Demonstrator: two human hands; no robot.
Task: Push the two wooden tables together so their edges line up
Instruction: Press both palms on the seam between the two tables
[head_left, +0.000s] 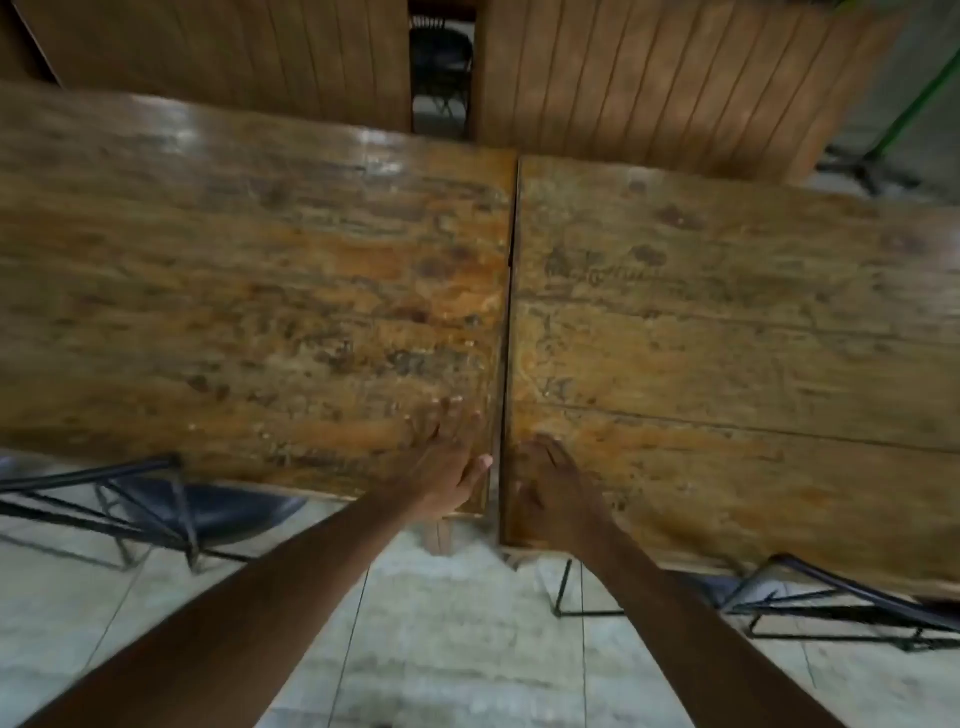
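The two wooden tables sit side by side with only a thin dark seam between them. The left table and the right table nearly touch along their whole shared edge, but the near edges do not match: the right table's near corner reaches closer to the person than the left one's, so a small step shows at the front.

The left hand lies flat and open on the left table just beside the seam, fingers spread, holding nothing. The right hand rests on the right table's near corner, also empty; whether its fingers curl over the edge I cannot tell, since the view is blurred there.

The main risk is fingers near the seam getting pinched if the gap shuts suddenly. A push on the corner alone would likely swing a table instead of sliding it straight, opening the seam at the far end. The worn tops look glossy, so flat palms may slip. The black metal chair frames close under the near edges could snag a table leg.
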